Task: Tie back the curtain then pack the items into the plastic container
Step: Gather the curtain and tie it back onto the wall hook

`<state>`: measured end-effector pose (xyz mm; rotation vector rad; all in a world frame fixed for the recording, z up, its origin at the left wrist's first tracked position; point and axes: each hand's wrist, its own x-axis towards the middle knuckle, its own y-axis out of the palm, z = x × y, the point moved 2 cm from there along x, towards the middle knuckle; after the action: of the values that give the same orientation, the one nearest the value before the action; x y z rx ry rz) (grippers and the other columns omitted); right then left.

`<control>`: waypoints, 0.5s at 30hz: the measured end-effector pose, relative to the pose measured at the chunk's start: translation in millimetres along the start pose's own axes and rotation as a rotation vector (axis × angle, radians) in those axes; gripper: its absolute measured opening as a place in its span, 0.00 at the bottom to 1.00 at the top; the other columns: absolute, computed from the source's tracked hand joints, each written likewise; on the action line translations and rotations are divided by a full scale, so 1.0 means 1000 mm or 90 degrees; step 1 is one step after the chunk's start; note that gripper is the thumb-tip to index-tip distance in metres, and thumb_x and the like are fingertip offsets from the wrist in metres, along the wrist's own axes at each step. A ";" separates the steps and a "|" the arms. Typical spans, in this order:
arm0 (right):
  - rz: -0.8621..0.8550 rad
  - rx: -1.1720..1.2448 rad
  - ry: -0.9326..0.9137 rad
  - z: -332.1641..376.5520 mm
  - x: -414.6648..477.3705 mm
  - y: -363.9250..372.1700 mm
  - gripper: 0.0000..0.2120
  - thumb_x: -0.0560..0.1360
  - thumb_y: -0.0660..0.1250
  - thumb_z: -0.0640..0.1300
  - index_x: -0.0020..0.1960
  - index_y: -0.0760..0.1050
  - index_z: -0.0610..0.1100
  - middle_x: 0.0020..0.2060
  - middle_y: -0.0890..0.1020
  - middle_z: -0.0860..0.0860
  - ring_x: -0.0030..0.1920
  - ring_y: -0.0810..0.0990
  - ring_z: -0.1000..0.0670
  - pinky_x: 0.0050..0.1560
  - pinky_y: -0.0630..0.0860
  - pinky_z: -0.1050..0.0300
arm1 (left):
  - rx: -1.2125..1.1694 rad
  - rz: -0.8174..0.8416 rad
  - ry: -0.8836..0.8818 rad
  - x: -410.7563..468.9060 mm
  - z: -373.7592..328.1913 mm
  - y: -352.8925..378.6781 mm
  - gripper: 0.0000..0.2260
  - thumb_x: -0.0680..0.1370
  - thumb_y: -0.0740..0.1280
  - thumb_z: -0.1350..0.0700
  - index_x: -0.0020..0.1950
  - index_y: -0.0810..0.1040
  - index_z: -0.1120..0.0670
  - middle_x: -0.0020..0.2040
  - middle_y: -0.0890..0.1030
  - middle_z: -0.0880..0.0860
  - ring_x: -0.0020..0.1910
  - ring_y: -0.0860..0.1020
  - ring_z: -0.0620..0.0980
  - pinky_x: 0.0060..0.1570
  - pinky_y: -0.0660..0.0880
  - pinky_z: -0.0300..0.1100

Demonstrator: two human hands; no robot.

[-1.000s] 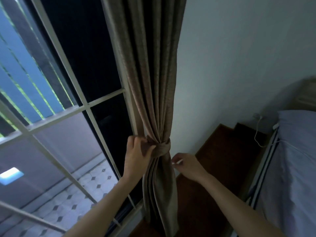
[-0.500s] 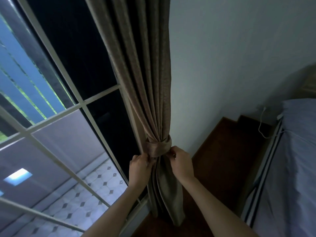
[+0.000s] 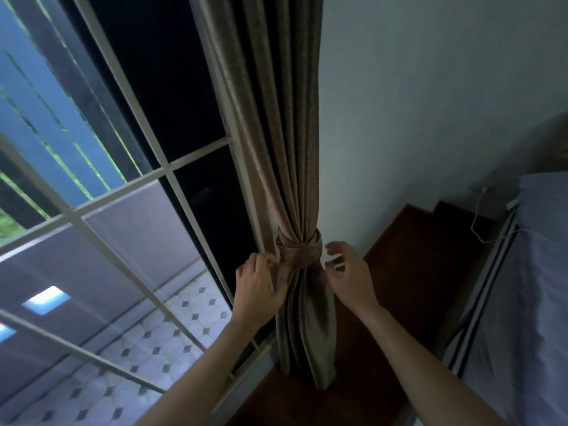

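My right grip (image 3: 350, 275) has let go of the tie band (image 3: 299, 249) and hangs spread and empty just beside it. My left grip (image 3: 258, 284) still pinches folds at its left edge. The curtain (image 3: 276, 133) is cinched by the window, so packing looks next.

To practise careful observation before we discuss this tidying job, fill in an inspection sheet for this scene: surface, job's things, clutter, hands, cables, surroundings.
Surface: dark wooden floor.
Job's things: curtain gathered, tie wrapped round it; container: nothing seen.
Clutter: nothing seen.
Hands: left hand touches the curtain below the tie, grip unclear; right hand open beside the tie, holding nothing.
Cables: white cable hangs by the wall near the bed.
Surroundings: barred window, wall, bed.
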<state>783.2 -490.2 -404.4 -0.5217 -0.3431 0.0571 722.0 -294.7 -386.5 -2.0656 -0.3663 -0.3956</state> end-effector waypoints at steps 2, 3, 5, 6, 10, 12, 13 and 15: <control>-0.025 0.001 -0.089 0.013 0.005 -0.010 0.14 0.77 0.64 0.40 0.63 0.72 0.46 0.55 0.76 0.54 0.48 0.78 0.55 0.48 0.77 0.64 | 0.027 -0.063 0.092 0.010 -0.005 -0.011 0.13 0.77 0.61 0.47 0.57 0.73 0.51 0.54 0.76 0.50 0.52 0.74 0.49 0.53 0.70 0.45; -0.012 -0.019 -0.131 0.018 0.009 -0.012 0.14 0.78 0.63 0.41 0.64 0.72 0.46 0.56 0.75 0.54 0.48 0.78 0.55 0.48 0.77 0.63 | 0.050 -0.076 0.134 0.018 -0.008 -0.014 0.12 0.77 0.62 0.48 0.57 0.75 0.52 0.54 0.76 0.51 0.53 0.74 0.50 0.54 0.70 0.46; 0.023 -0.088 -0.189 0.026 0.020 -0.013 0.14 0.80 0.62 0.43 0.64 0.73 0.46 0.58 0.75 0.51 0.49 0.78 0.53 0.48 0.79 0.59 | 0.089 -0.093 0.207 0.032 -0.013 -0.016 0.10 0.76 0.66 0.49 0.53 0.78 0.53 0.51 0.76 0.51 0.52 0.73 0.50 0.56 0.68 0.45; 0.037 -0.125 -0.204 0.028 0.026 -0.014 0.13 0.80 0.62 0.43 0.64 0.73 0.47 0.58 0.75 0.49 0.50 0.79 0.52 0.47 0.80 0.56 | 0.105 -0.097 0.236 0.036 -0.014 -0.015 0.09 0.76 0.67 0.49 0.51 0.79 0.53 0.49 0.77 0.51 0.50 0.72 0.50 0.55 0.67 0.44; 0.077 -0.256 -0.280 0.034 0.042 -0.016 0.11 0.79 0.63 0.44 0.61 0.75 0.48 0.56 0.76 0.47 0.49 0.79 0.47 0.41 0.79 0.49 | 0.188 -0.073 0.269 0.045 -0.013 -0.012 0.09 0.70 0.74 0.55 0.48 0.79 0.53 0.47 0.78 0.51 0.46 0.76 0.52 0.50 0.72 0.45; 0.094 -0.293 -0.330 0.040 0.048 -0.016 0.09 0.78 0.62 0.44 0.58 0.75 0.48 0.54 0.77 0.47 0.49 0.78 0.45 0.38 0.79 0.47 | 0.230 -0.071 0.282 0.048 -0.014 -0.016 0.11 0.68 0.76 0.56 0.47 0.79 0.53 0.46 0.78 0.51 0.47 0.77 0.53 0.51 0.73 0.46; 0.100 -0.300 -0.345 0.043 0.051 -0.015 0.08 0.78 0.61 0.45 0.57 0.74 0.48 0.53 0.77 0.47 0.49 0.78 0.45 0.37 0.79 0.46 | 0.230 -0.088 0.290 0.050 -0.015 -0.020 0.08 0.70 0.73 0.56 0.47 0.79 0.53 0.46 0.78 0.51 0.47 0.76 0.52 0.52 0.71 0.46; 0.090 -0.285 -0.347 0.047 0.052 -0.015 0.09 0.78 0.59 0.47 0.55 0.74 0.48 0.51 0.76 0.49 0.49 0.76 0.47 0.38 0.78 0.46 | 0.191 -0.125 0.285 0.054 -0.017 -0.029 0.04 0.75 0.65 0.53 0.46 0.77 0.51 0.45 0.78 0.50 0.48 0.72 0.51 0.54 0.67 0.45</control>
<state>816.2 -473.2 -342.4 -0.9754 -0.8626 0.2660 756.9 -289.5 -333.1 -1.5985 -0.3322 -0.8484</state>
